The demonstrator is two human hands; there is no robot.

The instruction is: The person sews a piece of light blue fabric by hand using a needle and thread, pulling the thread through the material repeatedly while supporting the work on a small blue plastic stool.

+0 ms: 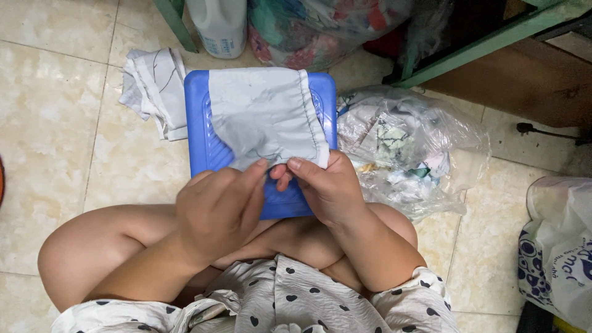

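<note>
While the grey cloth piece (265, 114) is lying over the blue plastic stool (198, 132), its near edge is getting hidden by both hands: left hand (217, 208) and right hand (330, 188) fingers are pinching it closed.

Lower edge of the blue board (200, 132) is hidden by both hands. White jug (219, 24) is cut off at top edge; bag contents (401, 154) are indistinct through the plastic.

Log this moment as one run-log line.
left hand: pinching grey cloth piece | right hand: pinching its near edge | cloth on blue plastic stool | nearby: clear scrap bag, folded cloth
</note>
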